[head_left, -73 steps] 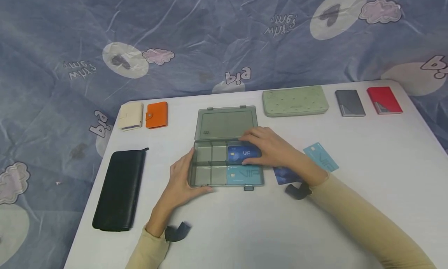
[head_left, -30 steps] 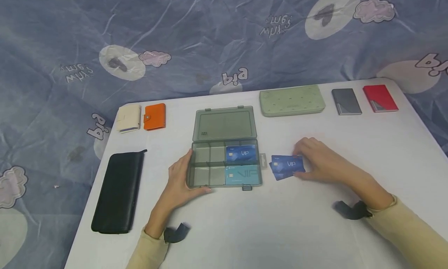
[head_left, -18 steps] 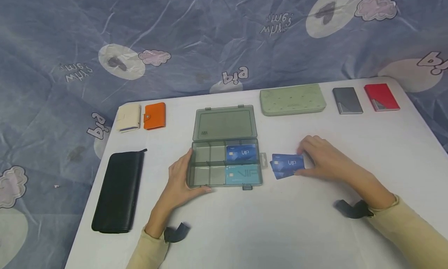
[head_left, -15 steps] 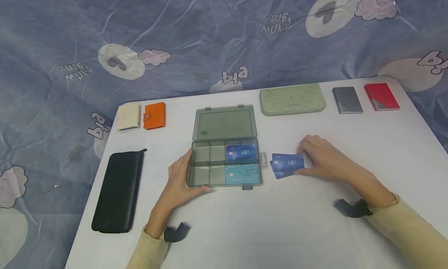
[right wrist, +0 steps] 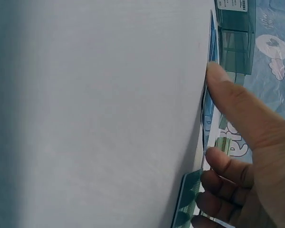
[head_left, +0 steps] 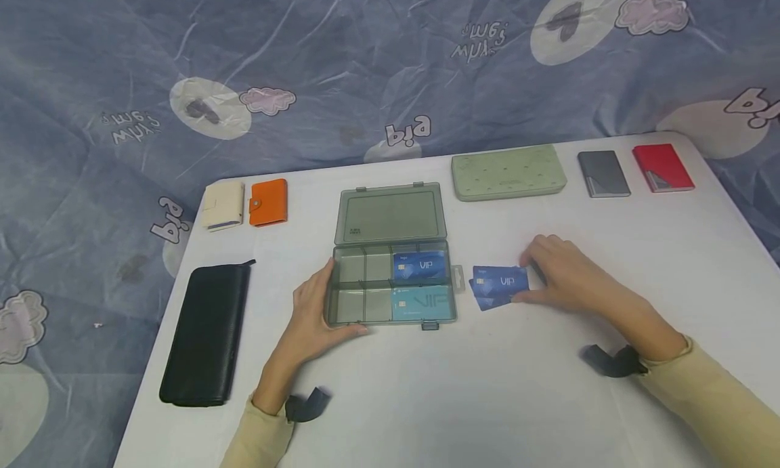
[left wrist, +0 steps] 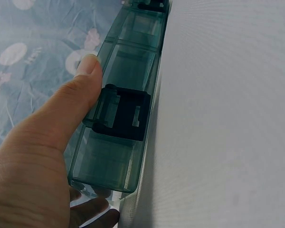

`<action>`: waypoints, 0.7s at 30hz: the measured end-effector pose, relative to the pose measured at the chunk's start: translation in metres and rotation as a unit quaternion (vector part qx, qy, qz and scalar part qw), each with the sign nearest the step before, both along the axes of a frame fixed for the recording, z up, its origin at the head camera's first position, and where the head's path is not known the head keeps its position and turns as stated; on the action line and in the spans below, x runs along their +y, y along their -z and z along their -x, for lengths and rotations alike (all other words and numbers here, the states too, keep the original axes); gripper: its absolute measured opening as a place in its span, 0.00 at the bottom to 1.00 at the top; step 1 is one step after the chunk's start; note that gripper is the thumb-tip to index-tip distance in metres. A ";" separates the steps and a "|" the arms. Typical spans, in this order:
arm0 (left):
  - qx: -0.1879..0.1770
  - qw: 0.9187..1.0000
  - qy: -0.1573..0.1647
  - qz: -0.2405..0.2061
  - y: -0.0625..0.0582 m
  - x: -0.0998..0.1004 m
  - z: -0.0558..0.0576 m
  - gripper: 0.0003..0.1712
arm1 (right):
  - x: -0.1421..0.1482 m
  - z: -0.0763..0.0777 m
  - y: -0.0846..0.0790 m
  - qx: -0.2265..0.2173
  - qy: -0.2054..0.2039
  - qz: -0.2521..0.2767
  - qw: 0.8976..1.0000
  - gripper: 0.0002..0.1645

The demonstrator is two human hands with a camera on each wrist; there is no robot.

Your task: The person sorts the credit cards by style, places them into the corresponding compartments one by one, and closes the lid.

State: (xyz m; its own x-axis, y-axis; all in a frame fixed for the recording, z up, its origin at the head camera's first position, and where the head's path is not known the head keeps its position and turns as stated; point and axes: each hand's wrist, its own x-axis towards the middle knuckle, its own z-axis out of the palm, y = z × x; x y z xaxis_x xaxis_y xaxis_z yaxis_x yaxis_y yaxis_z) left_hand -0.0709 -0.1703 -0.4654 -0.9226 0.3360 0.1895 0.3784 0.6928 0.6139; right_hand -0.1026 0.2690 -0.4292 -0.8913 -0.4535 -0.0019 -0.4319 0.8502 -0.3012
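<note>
A see-through green compartment box (head_left: 350, 304) lies with its lid (head_left: 391, 214) folded back. My left hand (head_left: 313, 309) grips its near left corner, thumb on the front wall by a dark latch (left wrist: 128, 114) in the left wrist view. In the box's right compartments are a dark blue VIP card (head_left: 420, 266) and a light blue VIP card (head_left: 422, 303). To the right, my right hand (head_left: 563, 275) pinches the right edge of another dark blue VIP card (head_left: 501, 280), which overlaps one more blue card (head_left: 487, 304). Below the right fingers shows a teal card (right wrist: 186, 194).
Along the back stand a cream card holder (head_left: 223, 204), an orange card holder (head_left: 269, 202), a sage green case (head_left: 508, 173), a grey card case (head_left: 603, 174) and a red card case (head_left: 663, 168). A black zip wallet (head_left: 205, 336) lies at left.
My right hand has moved right, from the blue card in the box to the loose blue cards. The left hand stays on the box. Over the last half second, almost nothing moves.
</note>
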 end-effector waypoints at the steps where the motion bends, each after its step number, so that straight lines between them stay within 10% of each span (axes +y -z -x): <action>1: -0.001 1.000 0.000 -0.001 0.000 0.000 0.000 0.72 | 0.000 0.000 0.000 -0.003 0.001 -0.002 1.000 0.34; 21: 0.006 1.000 0.001 0.001 0.001 -0.001 0.001 0.72 | -0.005 -0.001 -0.004 -0.072 -0.046 0.038 0.996 0.35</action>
